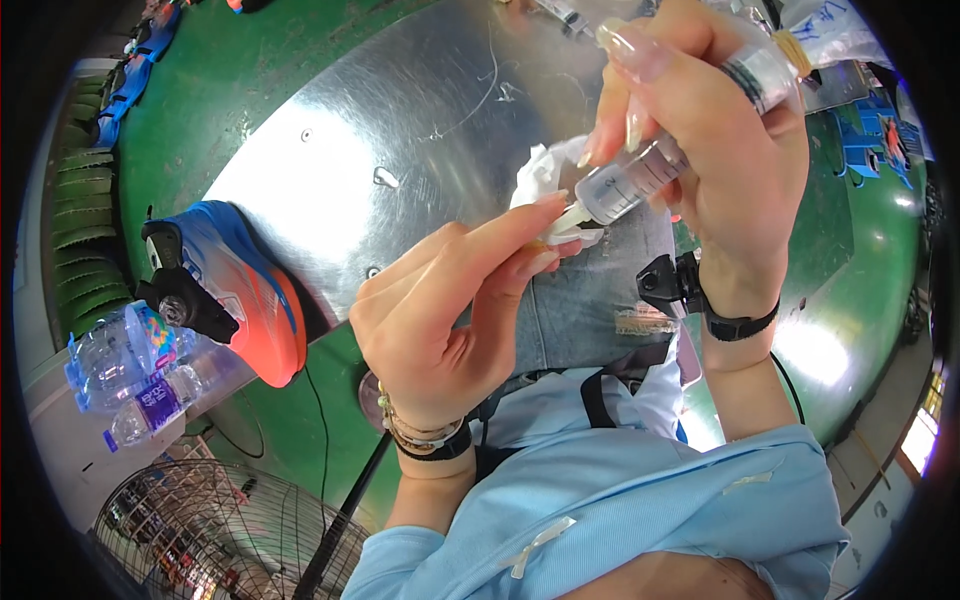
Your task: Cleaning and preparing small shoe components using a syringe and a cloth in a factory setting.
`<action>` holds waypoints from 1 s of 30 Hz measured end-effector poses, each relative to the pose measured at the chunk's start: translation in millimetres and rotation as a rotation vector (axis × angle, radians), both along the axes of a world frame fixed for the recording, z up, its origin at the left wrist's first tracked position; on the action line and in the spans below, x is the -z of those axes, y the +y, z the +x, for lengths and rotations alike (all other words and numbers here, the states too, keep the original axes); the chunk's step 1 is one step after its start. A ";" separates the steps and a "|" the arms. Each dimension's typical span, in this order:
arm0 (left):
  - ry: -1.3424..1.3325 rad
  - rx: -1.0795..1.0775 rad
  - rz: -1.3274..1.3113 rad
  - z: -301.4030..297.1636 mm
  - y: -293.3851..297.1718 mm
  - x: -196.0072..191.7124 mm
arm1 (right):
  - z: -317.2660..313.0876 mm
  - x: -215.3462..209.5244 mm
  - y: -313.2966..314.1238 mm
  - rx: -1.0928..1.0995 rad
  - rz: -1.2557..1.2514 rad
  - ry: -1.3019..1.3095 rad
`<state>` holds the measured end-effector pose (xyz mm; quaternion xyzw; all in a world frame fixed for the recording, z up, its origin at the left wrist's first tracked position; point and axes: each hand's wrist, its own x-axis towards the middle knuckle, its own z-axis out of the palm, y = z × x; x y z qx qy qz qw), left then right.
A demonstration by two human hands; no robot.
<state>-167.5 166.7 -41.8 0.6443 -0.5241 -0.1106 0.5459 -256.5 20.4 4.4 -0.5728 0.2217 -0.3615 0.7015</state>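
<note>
A clear plastic syringe [632, 180] with dark graduation marks lies slantwise across my right hand [725, 140], whose fingers are wrapped round its barrel. Its nozzle end points down and left toward my left hand [440, 310]. There, my left thumb and index finger pinch the whitish tip [568, 222] at the syringe's end. Crumpled white tissue [540, 172] shows just behind those fingertips. Beyond my right hand, clear plastic film [835, 30] is bound by a tan band [792, 52] at the syringe's far end.
A shiny metal tabletop [400, 110] spreads beneath my hands. On its left stands a blue and orange sports shoe [235, 290] with a black clip-like piece. Plastic bottles [155, 400] lie nearby, above a wire fan guard [220, 520]. Another syringe [565, 15] sits at the far edge.
</note>
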 end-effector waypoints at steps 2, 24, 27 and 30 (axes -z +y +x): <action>0.023 0.014 -0.005 -0.9 -0.5 1.6 | -3.3 -4.1 -2.9 -0.015 0.000 0.058; 0.476 0.104 0.010 -12.0 0.0 -16.1 | -21.2 39.0 -18.7 0.165 -1.059 -0.204; 0.419 0.150 0.111 -9.1 2.7 -23.3 | 1.0 2.4 15.2 0.485 -0.049 -0.203; 0.365 0.144 0.083 -9.4 4.3 -21.4 | -16.0 -9.0 3.5 0.094 0.054 -0.041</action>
